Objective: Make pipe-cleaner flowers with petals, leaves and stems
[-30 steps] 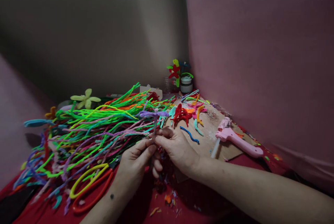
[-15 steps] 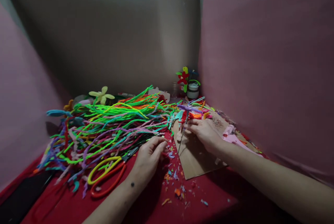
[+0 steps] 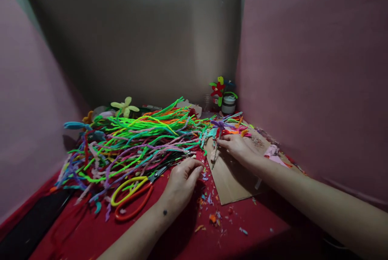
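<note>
My right hand (image 3: pixel 238 147) pinches the stem of a purple pipe-cleaner flower (image 3: pixel 220 124) between thumb and fingers. The flower's petals stand just above the fingertips, and its thin stem points down over a cardboard sheet (image 3: pixel 235 189). To the left, my left hand (image 3: pixel 183 177) is held with thumb and fingertips drawn together over the red cloth; whether anything is between them I cannot make out. Beside it lie scissors (image 3: pixel 154 176) with one yellow and one red handle, their blades partly under the pipe cleaners.
A large heap of coloured pipe cleaners (image 3: pixel 145 132) covers the left and back. A pale yellow flower (image 3: pixel 125 107) lies behind it. A small pot (image 3: pixel 228 105) stands near flowers at the back. Fuzz scraps (image 3: pixel 213 218) litter the red cloth (image 3: pixel 182 237). A black flat object (image 3: pixel 36 219) lies front left.
The view has shifted, so everything sits slightly further right. The flower's stem shows less of its length below my right hand. My left hand keeps its pinched shape.
</note>
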### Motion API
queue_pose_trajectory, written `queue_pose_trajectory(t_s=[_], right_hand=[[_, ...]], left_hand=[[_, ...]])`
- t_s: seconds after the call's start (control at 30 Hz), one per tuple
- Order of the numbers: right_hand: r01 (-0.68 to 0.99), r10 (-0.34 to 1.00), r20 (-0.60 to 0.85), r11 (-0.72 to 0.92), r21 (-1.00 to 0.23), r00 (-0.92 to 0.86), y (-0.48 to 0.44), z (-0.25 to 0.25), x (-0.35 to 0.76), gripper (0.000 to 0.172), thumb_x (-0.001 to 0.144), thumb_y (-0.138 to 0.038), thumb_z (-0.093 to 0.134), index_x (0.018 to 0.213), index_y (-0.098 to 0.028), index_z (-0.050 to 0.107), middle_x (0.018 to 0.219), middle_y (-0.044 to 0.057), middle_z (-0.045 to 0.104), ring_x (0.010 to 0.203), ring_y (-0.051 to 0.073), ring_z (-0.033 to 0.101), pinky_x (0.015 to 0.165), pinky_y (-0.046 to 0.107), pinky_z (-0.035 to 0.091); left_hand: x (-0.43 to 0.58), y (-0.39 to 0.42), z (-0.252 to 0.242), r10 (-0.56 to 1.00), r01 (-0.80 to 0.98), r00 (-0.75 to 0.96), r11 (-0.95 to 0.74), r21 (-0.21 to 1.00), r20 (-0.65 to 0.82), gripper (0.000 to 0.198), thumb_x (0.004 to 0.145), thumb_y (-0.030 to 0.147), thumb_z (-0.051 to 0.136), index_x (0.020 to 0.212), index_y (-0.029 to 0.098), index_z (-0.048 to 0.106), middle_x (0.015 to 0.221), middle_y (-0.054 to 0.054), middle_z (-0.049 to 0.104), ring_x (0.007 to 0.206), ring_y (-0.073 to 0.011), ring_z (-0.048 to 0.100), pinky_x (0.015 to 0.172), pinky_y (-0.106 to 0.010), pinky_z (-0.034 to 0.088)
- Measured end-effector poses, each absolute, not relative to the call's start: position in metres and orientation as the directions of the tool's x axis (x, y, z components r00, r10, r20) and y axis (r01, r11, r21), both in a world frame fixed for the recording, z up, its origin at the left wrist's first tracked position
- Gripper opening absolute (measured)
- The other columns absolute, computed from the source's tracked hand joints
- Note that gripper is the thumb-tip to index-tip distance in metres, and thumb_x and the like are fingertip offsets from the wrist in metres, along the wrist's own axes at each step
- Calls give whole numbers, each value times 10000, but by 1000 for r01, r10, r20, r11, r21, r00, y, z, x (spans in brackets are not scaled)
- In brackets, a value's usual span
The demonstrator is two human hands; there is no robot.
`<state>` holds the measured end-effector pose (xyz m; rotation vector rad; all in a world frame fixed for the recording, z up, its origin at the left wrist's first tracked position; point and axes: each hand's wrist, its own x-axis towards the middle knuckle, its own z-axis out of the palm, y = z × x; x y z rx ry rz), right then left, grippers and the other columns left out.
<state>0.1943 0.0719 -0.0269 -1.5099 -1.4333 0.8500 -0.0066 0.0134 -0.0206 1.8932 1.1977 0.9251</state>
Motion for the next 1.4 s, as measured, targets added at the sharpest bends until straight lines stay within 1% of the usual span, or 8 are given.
queue_pose_trajectory(t_s=[0.23,0.4,0.57,0.73,0.83,0.97,1.2,1.4], right_hand=[[557,977,181,89,-826,113,77,-35,194,150,675,-275,612,760,-155,587,694,28,625,613,140,545,554,241,369],[655,972,217,102,-749,96,77,-37,196,208,714,-347,589,748,-143,599,692,69,631,614,173,552,575,277,383],[732,946,320,183,-656,51,61,-24,195,157,735,-305,579,755,-156,624,839,89,619,838,222,541,768,337,377],[772,795,603,419,-479,-57,27,-10,179,115,793,-243,538,768,-165,619,899,94,581,896,234,504,814,376,375],[625,679,725,617,-479,-114,11,-8,158,115,805,-128,495,797,-166,604,909,85,589,877,198,513,778,333,401],[468,621,760,738,-486,-190,4,-10,130,140,850,-128,468,859,-191,593,737,31,585,738,163,508,700,305,398],[305,766,637,627,-716,-79,20,-18,106,144,909,-242,398,920,-215,539,777,12,587,756,152,528,703,281,393],[268,825,544,565,-780,-154,21,-25,110,302,936,-279,331,701,-193,499,628,-2,547,651,140,510,683,280,380]], left_hand=[[-6,11,-19,906,478,348,-393,785,242,211,825,267,453,721,175,613,709,-34,593,692,-164,544,665,-265,412],[-6,12,-23,899,444,346,-410,797,270,209,816,260,462,729,182,635,703,-33,603,668,-158,545,646,-261,416],[-6,11,-24,910,437,327,-384,813,254,203,811,276,481,717,183,635,696,-27,598,653,-151,546,625,-248,416],[-5,10,-25,948,361,274,-257,896,162,217,812,323,478,744,179,626,523,25,516,477,-111,467,502,-229,378],[-4,11,-23,973,217,190,-169,961,128,143,786,239,468,850,189,587,531,59,501,411,-83,440,435,-204,343],[-5,15,-16,982,116,173,-98,988,77,62,768,218,470,768,175,515,531,66,501,367,-59,413,375,-178,312],[-10,26,-20,994,44,111,-22,999,17,224,784,403,502,762,180,483,447,78,472,308,-67,392,303,-166,301],[-13,28,-19,993,86,115,-30,996,20,270,794,412,500,684,166,516,357,63,453,274,-54,332,309,-161,258]])
